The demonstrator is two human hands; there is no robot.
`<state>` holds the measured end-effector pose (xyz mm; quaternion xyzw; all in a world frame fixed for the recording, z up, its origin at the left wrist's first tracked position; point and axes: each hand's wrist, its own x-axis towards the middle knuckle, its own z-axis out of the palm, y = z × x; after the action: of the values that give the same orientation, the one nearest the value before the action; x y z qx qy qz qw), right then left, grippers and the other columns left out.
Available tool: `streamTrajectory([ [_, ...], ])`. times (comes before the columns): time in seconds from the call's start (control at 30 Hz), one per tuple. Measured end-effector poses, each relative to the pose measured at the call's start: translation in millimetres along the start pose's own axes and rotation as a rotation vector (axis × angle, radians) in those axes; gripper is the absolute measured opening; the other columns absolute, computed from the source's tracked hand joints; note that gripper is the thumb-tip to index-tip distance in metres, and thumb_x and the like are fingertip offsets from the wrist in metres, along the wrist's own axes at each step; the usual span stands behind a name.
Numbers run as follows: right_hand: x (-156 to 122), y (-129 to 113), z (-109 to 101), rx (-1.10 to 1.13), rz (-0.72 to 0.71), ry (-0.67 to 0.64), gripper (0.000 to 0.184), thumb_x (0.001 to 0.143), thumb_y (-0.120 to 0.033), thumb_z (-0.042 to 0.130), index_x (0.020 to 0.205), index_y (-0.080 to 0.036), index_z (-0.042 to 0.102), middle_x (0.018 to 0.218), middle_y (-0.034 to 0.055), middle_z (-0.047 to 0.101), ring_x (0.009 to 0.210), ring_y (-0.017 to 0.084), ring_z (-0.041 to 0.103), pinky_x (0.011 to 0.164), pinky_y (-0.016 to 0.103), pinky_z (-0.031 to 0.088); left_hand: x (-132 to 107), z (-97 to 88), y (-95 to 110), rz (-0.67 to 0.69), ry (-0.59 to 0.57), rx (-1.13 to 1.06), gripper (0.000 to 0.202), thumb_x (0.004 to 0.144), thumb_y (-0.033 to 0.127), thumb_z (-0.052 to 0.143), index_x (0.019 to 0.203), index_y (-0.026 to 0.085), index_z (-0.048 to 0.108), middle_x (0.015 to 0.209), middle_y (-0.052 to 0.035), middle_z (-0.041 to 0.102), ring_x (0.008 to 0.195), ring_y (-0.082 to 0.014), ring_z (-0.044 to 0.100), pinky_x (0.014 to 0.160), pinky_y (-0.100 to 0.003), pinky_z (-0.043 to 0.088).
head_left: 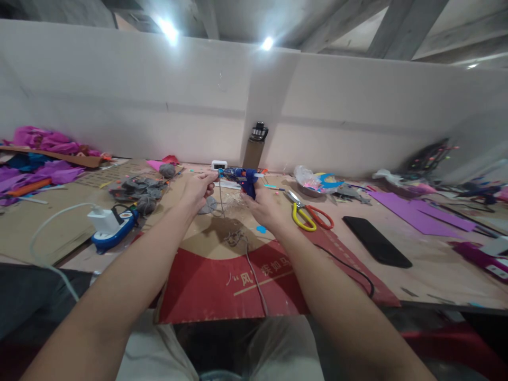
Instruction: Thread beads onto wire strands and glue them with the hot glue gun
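Observation:
My right hand [264, 205] is wrapped round the grip of a blue hot glue gun [249, 182], with a white glue stick [260, 175] poking out of its back. The gun's nozzle points left, towards my left hand [201, 189], whose fingers are pinched on a small blue piece [221, 172]. Grey yarn [221, 197] hangs down from that piece. Whether nozzle and piece touch cannot be made out. Beneath the hands, a loose tangle of grey yarn [235, 238] lies on a red and brown cardboard sheet [214, 288], its strand running over the front edge.
Scissors [307, 212] with yellow and red handles and a black phone [376, 241] lie at right. A blue power strip [115, 233] with a white charger stands left. Behind are a small white display [219, 165], a bottle [254, 147] and a bowl [313, 186]. Purple sheets [424, 214] lie far right.

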<state>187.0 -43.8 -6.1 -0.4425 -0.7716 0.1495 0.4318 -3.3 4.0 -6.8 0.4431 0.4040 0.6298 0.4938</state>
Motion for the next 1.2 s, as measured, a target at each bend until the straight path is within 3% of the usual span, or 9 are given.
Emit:
streamTrajectory([
  [1.2, -0.6, -2.9, -3.0, 0.029, 0.018, 0.029, 0.028, 0.079, -0.031, 0.049, 0.104, -0.020, 0.050, 0.087, 0.0065, 0.061, 0.076, 0.021, 0.055, 0.074, 0.035, 0.043, -3.5, 1.0, 2.2, 0.030, -0.052, -0.030, 0.017, 0.066, 0.023, 0.069, 0.066, 0.010, 0.058, 0.057, 0.0022, 0.047, 0.042, -0.0007, 0.035, 0.035, -0.013, 0.018],
])
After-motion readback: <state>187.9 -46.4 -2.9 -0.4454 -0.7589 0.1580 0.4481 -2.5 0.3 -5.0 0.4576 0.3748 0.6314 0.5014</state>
